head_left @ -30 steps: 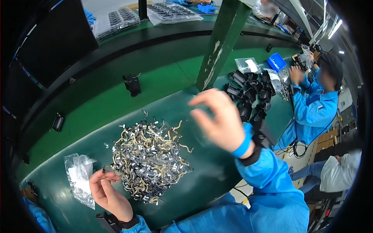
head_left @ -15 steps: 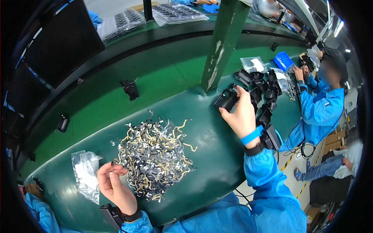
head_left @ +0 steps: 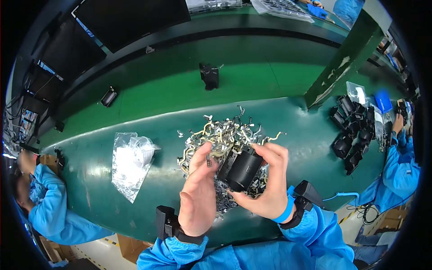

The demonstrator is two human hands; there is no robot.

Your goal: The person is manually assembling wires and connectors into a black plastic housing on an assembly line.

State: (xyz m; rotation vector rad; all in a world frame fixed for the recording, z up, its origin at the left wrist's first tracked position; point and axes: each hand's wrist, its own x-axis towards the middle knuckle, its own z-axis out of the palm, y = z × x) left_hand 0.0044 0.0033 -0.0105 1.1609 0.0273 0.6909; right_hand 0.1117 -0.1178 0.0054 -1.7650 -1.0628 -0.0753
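My right hand [head_left: 270,189] grips a black plastic housing [head_left: 244,170] with a rounded face, thumb below and fingers at its upper edge. It holds the housing over a heap of short cables [head_left: 225,135] in grey, cream and black with small white connectors. Just left of the housing is my left hand [head_left: 198,193], its palm turned toward it. A small dark connector piece [head_left: 209,160] is pinched at the left fingertips. Whether the left fingers touch the housing I cannot tell. The two hands and the housing hide part of the heap.
More black housings [head_left: 355,128] are piled at the right, near a green post [head_left: 346,63]. A clear plastic bag [head_left: 132,162] lies left of the heap. Single black parts [head_left: 209,76] sit on the green back ledge. Co-workers in blue sleeves [head_left: 51,198] work at both sides.
The view has turned left. My right hand has carried the housing from beside the pile to above the cable heap. My left hand has come up next to it, still holding the small piece.
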